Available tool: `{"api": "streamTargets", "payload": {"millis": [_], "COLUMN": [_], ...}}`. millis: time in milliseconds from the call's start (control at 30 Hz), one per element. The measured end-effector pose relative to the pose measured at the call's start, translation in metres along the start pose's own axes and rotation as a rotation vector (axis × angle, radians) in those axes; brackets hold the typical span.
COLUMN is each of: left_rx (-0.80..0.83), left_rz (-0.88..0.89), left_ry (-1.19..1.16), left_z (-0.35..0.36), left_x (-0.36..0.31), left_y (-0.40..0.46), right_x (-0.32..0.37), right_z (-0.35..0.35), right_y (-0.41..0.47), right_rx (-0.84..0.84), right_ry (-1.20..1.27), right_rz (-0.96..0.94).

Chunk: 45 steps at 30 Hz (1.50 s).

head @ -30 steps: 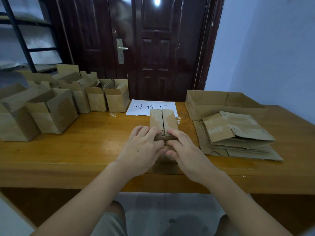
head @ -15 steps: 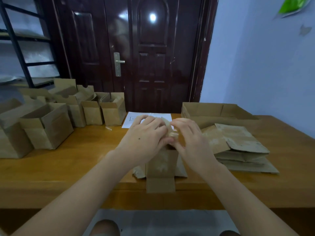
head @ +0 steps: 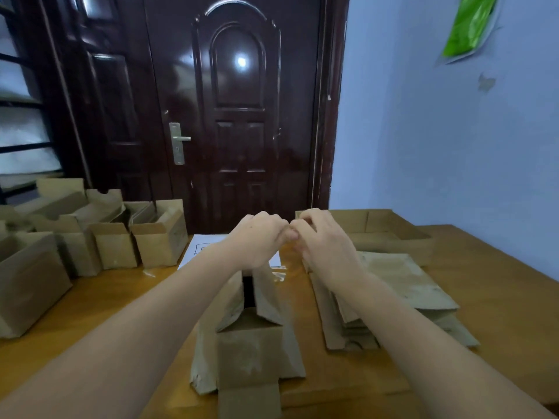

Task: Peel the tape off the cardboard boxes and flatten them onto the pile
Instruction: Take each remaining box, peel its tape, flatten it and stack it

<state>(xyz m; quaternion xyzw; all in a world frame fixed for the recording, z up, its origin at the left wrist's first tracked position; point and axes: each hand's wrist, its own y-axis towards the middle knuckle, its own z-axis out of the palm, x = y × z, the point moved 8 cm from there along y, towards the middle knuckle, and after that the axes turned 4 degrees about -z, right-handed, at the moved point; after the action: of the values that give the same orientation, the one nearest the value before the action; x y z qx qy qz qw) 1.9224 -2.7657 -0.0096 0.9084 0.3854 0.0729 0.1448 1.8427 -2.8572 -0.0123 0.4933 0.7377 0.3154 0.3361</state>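
— How do the hands sit?

— Both arms reach forward over the table [head: 499, 297]. The left hand [head: 260, 240] and the right hand [head: 325, 240] are raised side by side, knuckles up, fingers curled, and their fingertips meet in the middle. Each grip looks pressed together around something small between them; whether that is tape, I cannot tell.

— And the box being worked on?

— One cardboard box [head: 248, 337] stands on the table near its front edge, directly below the hands. Its top flaps rise toward the left hand's underside, with a dark gap between them; the bottom flaps splay out on the table. I cannot tell whether the left hand touches the flaps.

— How many other boxes?

— On the left stands a cluster of open boxes [head: 157, 237]; about six show, though the ones at the back overlap. One pile of flattened cardboard [head: 405, 285] lies just right of the right forearm, and one wide shallow box [head: 378, 228] sits behind it. One white sheet of paper [head: 202, 249] lies beyond the hands, by the dark door [head: 239, 116].
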Motion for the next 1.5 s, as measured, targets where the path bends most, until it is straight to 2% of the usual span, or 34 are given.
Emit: {"api": "streamTargets", "payload": {"millis": [133, 333, 467, 533, 667, 833, 1000, 1133, 1267, 1400, 1500], "left_rx": [0.107, 0.212, 0.255, 0.251, 0.212, 0.184, 0.251, 0.272, 0.232, 0.23, 0.314], "left_rz": [-0.045, -0.083, -0.112, -0.124, -0.136, -0.164, -0.154, -0.15, -0.113, -0.217, -0.286], "left_ry": [0.062, 0.149, 0.115, 0.124, 0.161, 0.157, 0.035, 0.029, 0.188, 0.271, 0.291], "left_z": [0.025, 0.057, 0.071, 0.068, 0.048, 0.028, 0.022, 0.013, 0.012, 0.019, 0.026], "left_x": [0.001, 0.015, 0.026, 0.037, 0.06, 0.079, 0.087, 0.075, 0.065, 0.088, 0.107], "left_y": [0.039, 0.07, 0.071, 0.066, 0.043, -0.009, -0.061, -0.093, -0.111, -0.122, -0.133], "right_x": [-0.039, -0.131, -0.169, -0.171, -0.131, -0.048, 0.041, 0.093, 0.103, 0.098, 0.085], "right_z": [0.032, 0.102, 0.142, 0.149, 0.129, 0.098, 0.041, 0.022, 0.025, 0.028, 0.031], "right_y": [0.012, 0.012, -0.004, -0.007, 0.003, 0.008, 0.01, -0.008, -0.01, -0.012, -0.013], "right_rx": [0.113, 0.535, 0.717, 0.742, 0.609, 0.762, 0.788, 0.974, 0.981, 0.93, 0.791], "right_ry": [-0.032, -0.139, -0.118, -0.115, 0.08, 0.24, 0.393, 0.313, 0.34, 0.62, 0.773], "right_rz": [0.004, 0.291, 0.448, 0.452, 0.372, 0.281, 0.156, 0.056, 0.081, 0.168, 0.29]}}
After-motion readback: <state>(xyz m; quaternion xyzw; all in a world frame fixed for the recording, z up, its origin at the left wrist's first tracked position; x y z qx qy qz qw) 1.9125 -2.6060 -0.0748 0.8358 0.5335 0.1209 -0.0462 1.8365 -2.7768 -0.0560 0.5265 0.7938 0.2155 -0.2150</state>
